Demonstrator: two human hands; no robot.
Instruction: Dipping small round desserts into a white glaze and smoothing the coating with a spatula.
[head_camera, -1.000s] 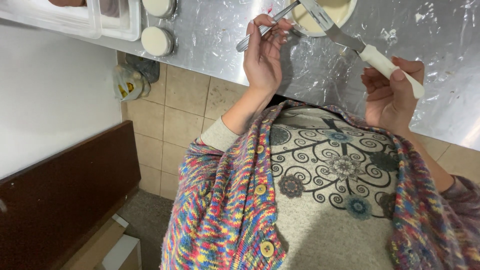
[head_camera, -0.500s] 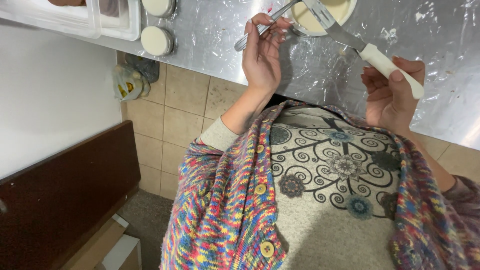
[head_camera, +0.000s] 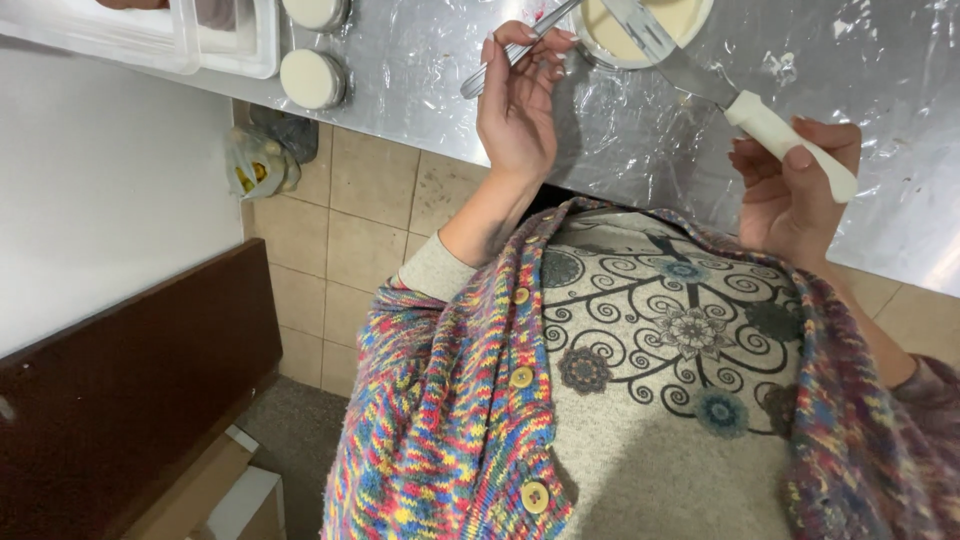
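The work surface is a metal counter (head_camera: 620, 130) covered in crinkled clear film, set above a wall of square beige tiles (head_camera: 370, 215) (a dark wooden panel (head_camera: 120, 400) stands lower left). The left hand (head_camera: 515, 105) is closed around a slim metal utensil (head_camera: 505, 55), whose handle points left, while the right hand (head_camera: 795, 190) clamps the smooth white handle of a spatula (head_camera: 730, 95). The spatula's flat slotted blade rests over a round bowl (head_camera: 640, 30) of pale cream at the counter's far edge.
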